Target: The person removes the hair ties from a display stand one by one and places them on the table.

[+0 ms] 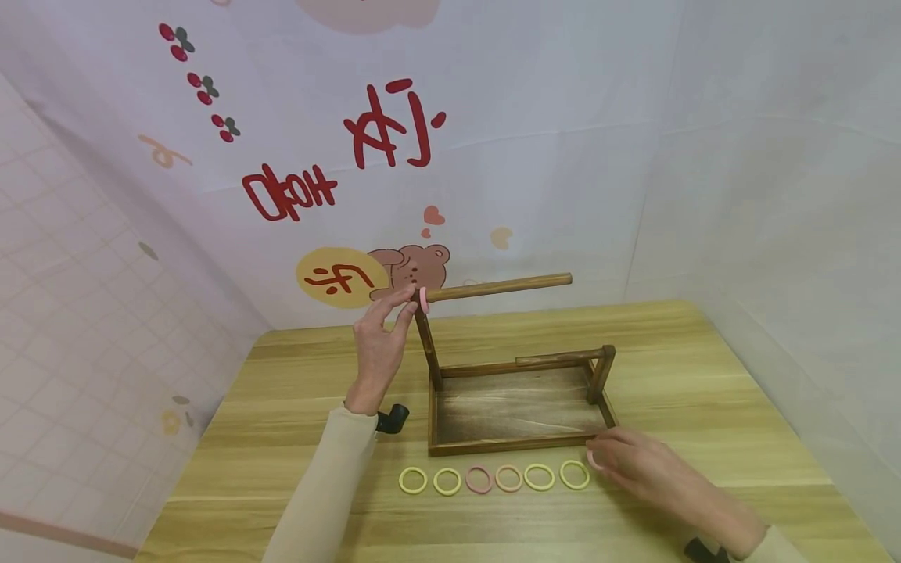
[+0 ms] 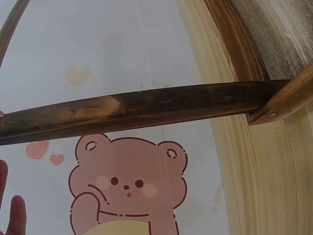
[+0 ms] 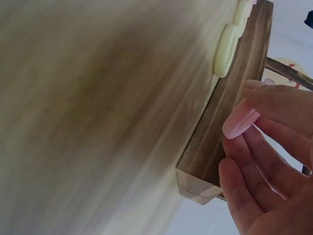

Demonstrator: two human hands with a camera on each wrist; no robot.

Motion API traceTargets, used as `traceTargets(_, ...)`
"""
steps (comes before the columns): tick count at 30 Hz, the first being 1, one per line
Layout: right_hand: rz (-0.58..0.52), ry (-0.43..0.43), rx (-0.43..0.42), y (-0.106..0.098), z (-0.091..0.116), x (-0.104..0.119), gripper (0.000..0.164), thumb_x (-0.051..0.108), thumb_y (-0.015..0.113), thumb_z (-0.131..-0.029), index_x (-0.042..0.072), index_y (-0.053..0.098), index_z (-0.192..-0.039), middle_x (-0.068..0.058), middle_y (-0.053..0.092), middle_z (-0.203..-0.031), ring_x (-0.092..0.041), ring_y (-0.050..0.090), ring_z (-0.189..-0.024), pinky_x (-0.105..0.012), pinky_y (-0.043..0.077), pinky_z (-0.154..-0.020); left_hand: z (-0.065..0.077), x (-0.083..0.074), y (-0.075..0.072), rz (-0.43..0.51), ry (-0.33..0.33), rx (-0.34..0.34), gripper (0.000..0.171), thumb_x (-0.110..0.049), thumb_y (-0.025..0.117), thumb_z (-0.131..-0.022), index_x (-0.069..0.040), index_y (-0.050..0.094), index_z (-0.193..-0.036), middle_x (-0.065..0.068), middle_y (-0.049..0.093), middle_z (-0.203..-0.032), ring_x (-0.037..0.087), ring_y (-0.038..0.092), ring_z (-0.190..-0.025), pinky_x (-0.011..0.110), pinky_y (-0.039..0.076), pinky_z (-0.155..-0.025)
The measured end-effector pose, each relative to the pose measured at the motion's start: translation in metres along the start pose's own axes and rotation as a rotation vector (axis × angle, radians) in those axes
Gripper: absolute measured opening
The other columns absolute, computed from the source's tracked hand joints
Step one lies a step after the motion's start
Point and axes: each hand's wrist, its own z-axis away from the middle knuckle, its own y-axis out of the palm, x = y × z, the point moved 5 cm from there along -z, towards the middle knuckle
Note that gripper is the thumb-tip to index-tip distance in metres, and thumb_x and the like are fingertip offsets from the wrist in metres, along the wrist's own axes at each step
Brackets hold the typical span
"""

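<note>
At the top of the dark upright post [image 1: 428, 348], a pink ring [image 1: 424, 300] circles the left end of a wooden rod [image 1: 503, 287]. My left hand [image 1: 378, 340] holds this ring by its edge, with thumb and index finger against the post. In the left wrist view only two fingertips [image 2: 17, 215] show, at the left edge. My right hand [image 1: 637, 461] pinches another pink ring [image 3: 241, 120] between thumb and fingers, near the front right corner of the wooden stand [image 1: 521, 446].
Several yellow and pinkish rings [image 1: 539, 477] lie in a row on the table [image 1: 296, 438], in front of the stand. A shorter rod [image 1: 559, 358] juts left from a low post [image 1: 601, 375] at the stand's right end. A printed cloth [image 1: 549, 156] hangs behind.
</note>
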Motion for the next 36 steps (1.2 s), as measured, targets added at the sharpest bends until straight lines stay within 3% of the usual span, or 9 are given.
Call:
traceTargets(2, -0.007, 0.034, 0.027, 0.001, 0.002, 0.0, 0.027, 0.014, 0.087, -0.081, 0.012, 0.078, -0.107, -0.001, 0.072, -0.108, -0.015, 0.069, -0.091, -0.029, 0.06, -0.075, 0.0, -0.001, 0.0, -0.003, 0.003, -0.002, 0.025, -0.007, 0.074, -0.096, -0.002, 0.076, -0.12, 0.012, 0.075, -0.122, 0.03, 0.069, -0.116, 0.048, 0.053, -0.101)
traceTargets(6, -0.025, 0.07, 0.043, 0.003, 0.005, -0.003, 0.03, 0.012, 0.09, -0.077, 0.014, 0.077, -0.105, 0.004, 0.07, -0.105, -0.009, 0.067, -0.088, -0.025, 0.058, -0.073, 0.0, -0.001, 0.0, -0.004, 0.006, -0.013, 0.026, -0.004, 0.075, -0.094, -0.002, 0.076, -0.119, 0.011, 0.075, -0.121, 0.031, 0.069, -0.116, 0.05, 0.054, -0.1)
traceTargets(15, -0.052, 0.1, 0.076, 0.012, 0.013, -0.01, 0.031, 0.013, 0.09, -0.077, 0.013, 0.076, -0.104, 0.005, 0.068, -0.099, -0.007, 0.064, -0.083, -0.026, 0.058, -0.068, 0.001, 0.0, 0.0, -0.004, -0.001, -0.019, 0.027, -0.004, 0.076, -0.093, -0.003, 0.077, -0.12, 0.011, 0.076, -0.119, 0.031, 0.069, -0.115, 0.052, 0.054, -0.099)
traceTargets(30, -0.015, 0.112, 0.128, 0.013, 0.015, -0.01, 0.043, 0.015, 0.093, -0.068, 0.009, 0.075, -0.107, 0.002, 0.069, -0.102, -0.015, 0.066, -0.09, -0.034, 0.06, -0.074, 0.0, 0.0, 0.0, -0.004, -0.007, -0.033, 0.025, -0.006, 0.077, -0.093, -0.002, 0.077, -0.118, 0.01, 0.076, -0.119, 0.031, 0.07, -0.113, 0.051, 0.054, -0.098)
traceTargets(36, 0.004, 0.106, 0.1, 0.009, 0.012, -0.006, 0.044, 0.019, 0.093, -0.07, 0.011, 0.075, -0.109, 0.005, 0.07, -0.105, -0.014, 0.068, -0.092, -0.034, 0.06, -0.077, 0.0, 0.001, 0.001, -0.002, -0.011, -0.035, 0.025, -0.006, 0.077, -0.093, -0.002, 0.077, -0.117, 0.009, 0.076, -0.118, 0.03, 0.07, -0.113, 0.051, 0.054, -0.098)
